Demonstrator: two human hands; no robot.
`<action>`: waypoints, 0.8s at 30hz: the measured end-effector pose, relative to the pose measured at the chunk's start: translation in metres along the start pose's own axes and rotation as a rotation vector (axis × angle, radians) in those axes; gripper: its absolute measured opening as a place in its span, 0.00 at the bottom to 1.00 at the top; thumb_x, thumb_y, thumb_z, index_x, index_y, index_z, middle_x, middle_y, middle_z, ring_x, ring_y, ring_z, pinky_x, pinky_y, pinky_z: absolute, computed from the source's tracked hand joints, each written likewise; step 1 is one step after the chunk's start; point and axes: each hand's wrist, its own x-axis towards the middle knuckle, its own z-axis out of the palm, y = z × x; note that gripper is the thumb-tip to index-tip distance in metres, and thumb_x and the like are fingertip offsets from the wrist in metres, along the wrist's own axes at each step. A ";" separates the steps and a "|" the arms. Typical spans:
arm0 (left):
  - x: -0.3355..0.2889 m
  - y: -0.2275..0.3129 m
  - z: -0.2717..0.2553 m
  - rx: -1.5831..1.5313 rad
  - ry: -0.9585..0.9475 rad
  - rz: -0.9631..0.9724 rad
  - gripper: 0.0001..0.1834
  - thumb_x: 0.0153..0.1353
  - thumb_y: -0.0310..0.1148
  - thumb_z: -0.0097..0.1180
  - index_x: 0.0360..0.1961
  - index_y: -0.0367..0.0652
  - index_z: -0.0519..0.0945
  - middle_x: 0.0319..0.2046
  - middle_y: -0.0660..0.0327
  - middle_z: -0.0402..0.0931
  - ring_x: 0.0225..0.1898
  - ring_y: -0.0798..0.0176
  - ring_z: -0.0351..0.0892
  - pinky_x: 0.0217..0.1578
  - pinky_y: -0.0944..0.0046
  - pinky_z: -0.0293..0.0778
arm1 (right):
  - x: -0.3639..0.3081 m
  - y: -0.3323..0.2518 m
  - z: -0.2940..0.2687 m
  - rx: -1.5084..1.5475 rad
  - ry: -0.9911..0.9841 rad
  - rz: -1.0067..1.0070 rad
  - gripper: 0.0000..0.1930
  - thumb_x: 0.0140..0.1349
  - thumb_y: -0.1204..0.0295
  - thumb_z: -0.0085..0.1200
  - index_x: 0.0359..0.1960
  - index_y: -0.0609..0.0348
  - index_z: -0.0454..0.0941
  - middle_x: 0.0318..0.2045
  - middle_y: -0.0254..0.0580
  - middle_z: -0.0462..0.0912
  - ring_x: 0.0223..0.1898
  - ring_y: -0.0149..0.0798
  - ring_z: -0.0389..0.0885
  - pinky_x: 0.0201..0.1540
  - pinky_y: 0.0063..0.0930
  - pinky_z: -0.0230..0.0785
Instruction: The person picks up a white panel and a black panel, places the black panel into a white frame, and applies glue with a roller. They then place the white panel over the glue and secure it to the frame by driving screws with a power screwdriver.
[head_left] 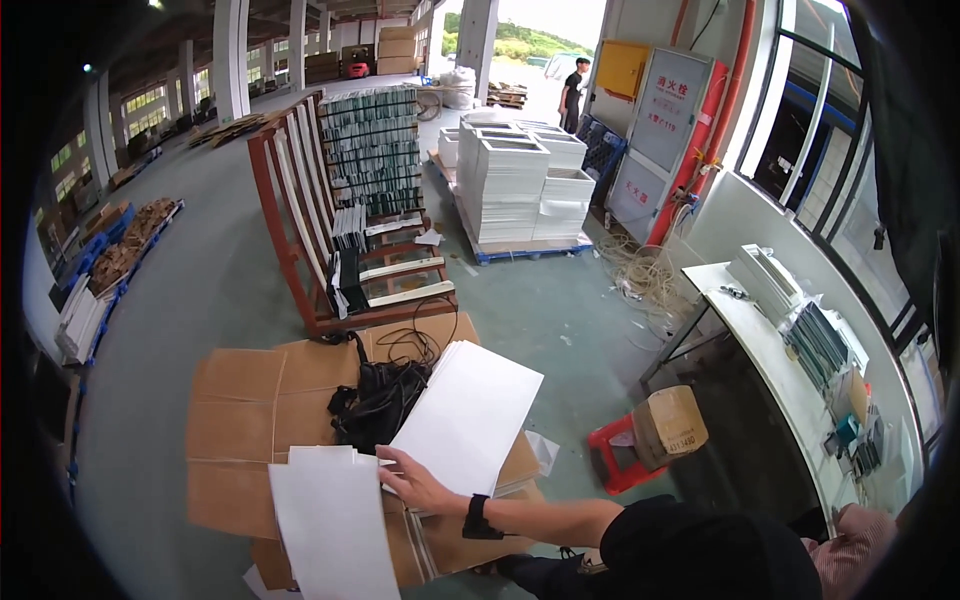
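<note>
My right hand [418,483], with a black band at the wrist, reaches leftward from the lower right. Its fingers are apart and half bent, at the right edge of the white sheets [330,520] lying on flattened cardboard [235,420]. Whether they pinch that edge is hard to see. Just right of the hand, a larger stack of white sheets [478,410] lies at a slant. A black bag [375,400] with a dark cord [415,345] rests behind the sheets. My left hand is out of the picture.
A reddish rack [275,220] holds dark-edged panels [372,150]. Beyond stands a blue pallet [535,250] of white frames [510,190]. To the right are a red stool [615,455], a carton [672,425] and a long table [740,310]. A striped sleeve [850,550] shows at lower right; a person [572,95] stands far off.
</note>
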 end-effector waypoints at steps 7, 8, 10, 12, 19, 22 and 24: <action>-0.126 -0.125 -0.086 -0.093 -0.127 -0.171 0.14 0.71 0.36 0.60 0.51 0.39 0.80 0.43 0.57 0.80 0.46 0.62 0.77 0.50 0.60 0.75 | -0.107 -0.042 -0.015 0.002 -0.701 0.271 0.23 0.82 0.57 0.42 0.65 0.62 0.74 0.44 0.32 0.83 0.43 0.23 0.75 0.49 0.20 0.70; -0.152 -0.123 -0.107 -0.043 -0.124 -0.178 0.14 0.71 0.36 0.60 0.50 0.39 0.80 0.43 0.57 0.80 0.46 0.61 0.77 0.51 0.59 0.75 | -0.129 -0.049 -0.004 0.093 -0.742 0.442 0.23 0.83 0.58 0.41 0.65 0.62 0.74 0.43 0.32 0.83 0.44 0.25 0.77 0.50 0.21 0.71; -0.213 -0.127 -0.147 0.011 -0.087 -0.224 0.13 0.70 0.36 0.61 0.49 0.38 0.80 0.43 0.57 0.80 0.47 0.60 0.78 0.52 0.58 0.75 | -0.174 -0.045 0.019 0.108 -0.853 0.585 0.23 0.82 0.57 0.42 0.65 0.61 0.74 0.47 0.35 0.85 0.46 0.29 0.80 0.52 0.25 0.74; -0.295 -0.161 -0.178 0.013 0.002 -0.419 0.13 0.68 0.36 0.62 0.47 0.38 0.81 0.43 0.54 0.80 0.47 0.57 0.78 0.52 0.57 0.75 | -0.216 -0.035 0.043 0.111 -0.995 0.710 0.22 0.81 0.58 0.44 0.64 0.60 0.76 0.48 0.37 0.86 0.46 0.30 0.81 0.52 0.27 0.75; -0.425 -0.226 -0.235 0.166 0.196 -0.564 0.11 0.65 0.37 0.63 0.41 0.40 0.81 0.35 0.46 0.84 0.41 0.38 0.85 0.42 0.49 0.78 | -0.338 0.019 0.118 -0.598 -1.553 0.286 0.16 0.71 0.62 0.62 0.47 0.63 0.84 0.30 0.41 0.85 0.33 0.32 0.83 0.39 0.33 0.77; -0.484 -0.257 -0.258 0.216 0.274 -0.617 0.10 0.64 0.35 0.63 0.42 0.42 0.81 0.38 0.48 0.84 0.46 0.41 0.83 0.47 0.46 0.76 | -0.401 0.030 0.154 -0.586 -1.565 0.283 0.18 0.71 0.59 0.60 0.43 0.66 0.83 0.28 0.40 0.85 0.34 0.29 0.82 0.37 0.30 0.78; -0.497 -0.265 -0.260 0.494 0.401 -0.519 0.21 0.63 0.38 0.65 0.56 0.45 0.77 0.58 0.50 0.77 0.64 0.42 0.71 0.63 0.42 0.65 | -0.430 0.055 0.169 -0.589 -1.580 0.472 0.18 0.72 0.59 0.59 0.43 0.66 0.83 0.29 0.39 0.85 0.34 0.28 0.82 0.37 0.28 0.79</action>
